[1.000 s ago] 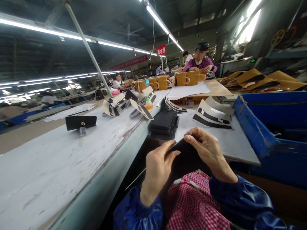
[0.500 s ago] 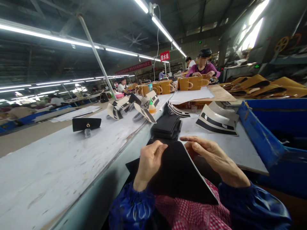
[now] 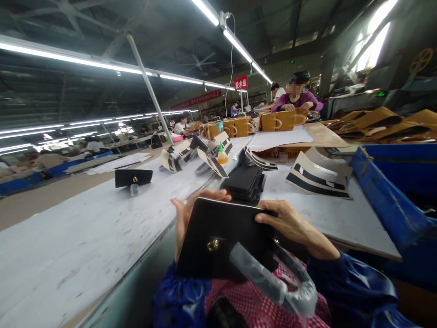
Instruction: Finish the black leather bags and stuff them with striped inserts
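Note:
A black bag panel (image 3: 225, 223) stands tilted in front of me, its smooth face toward me. A gold ring fitting (image 3: 213, 245) sits on it, and a handle wrapped in clear plastic (image 3: 259, 271) hangs from it over my checked apron. My right hand (image 3: 290, 223) pinches the panel's upper right edge between thumb and fingers. My left hand (image 3: 182, 216) is at the panel's left side, partly hidden behind it, with fingers stretched out and thumb apart. Just beyond the panel lies a stack of black pieces (image 3: 241, 180).
On the white bench (image 3: 85, 250) stands a small black flap piece with a gold ring (image 3: 133, 178). Curved black-and-white panels (image 3: 319, 177) and a glue bottle (image 3: 222, 156) lie farther off. A blue bin (image 3: 378, 196) borders the right. A co-worker (image 3: 297, 98) handles tan bags (image 3: 285, 120).
The black panel has been turned, so the ring and wrapped handle now face me. My left hand has gone from pinching its top to open beside it; my right hand now grips its edge.

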{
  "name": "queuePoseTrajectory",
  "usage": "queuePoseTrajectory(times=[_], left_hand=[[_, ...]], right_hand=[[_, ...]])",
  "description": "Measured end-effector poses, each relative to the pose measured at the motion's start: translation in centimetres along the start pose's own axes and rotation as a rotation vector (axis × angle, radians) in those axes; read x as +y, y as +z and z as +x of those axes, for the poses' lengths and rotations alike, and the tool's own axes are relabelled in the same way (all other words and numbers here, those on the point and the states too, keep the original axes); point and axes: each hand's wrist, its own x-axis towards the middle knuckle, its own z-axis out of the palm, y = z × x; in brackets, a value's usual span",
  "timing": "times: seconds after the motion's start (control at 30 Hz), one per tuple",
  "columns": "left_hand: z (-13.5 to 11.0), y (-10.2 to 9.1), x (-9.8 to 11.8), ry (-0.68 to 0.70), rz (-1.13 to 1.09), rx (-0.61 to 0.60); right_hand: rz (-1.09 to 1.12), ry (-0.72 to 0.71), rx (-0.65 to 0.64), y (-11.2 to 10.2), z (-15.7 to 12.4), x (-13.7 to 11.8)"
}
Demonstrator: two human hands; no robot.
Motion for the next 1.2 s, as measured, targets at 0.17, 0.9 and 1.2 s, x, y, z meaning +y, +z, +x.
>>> queuePoseTrajectory(times=[0.17,0.9,1.2], left_hand=[[-1.4,-4.1,1.1,0.009,0.241,-0.063],[-3.9,0.0,0.3,0.535,1.144,0.241],[-4.1,-5.3,0.5,0.288,1.152,0.448]], right_hand=[[-0.22,-0.042,0.022,-1.1,-0.2,-0.5],[-0.555,-0.461,0.153,6.0,1.7,-1.8],[-0.629,-0.456,0.156,1.0,-1.0,0.6]])
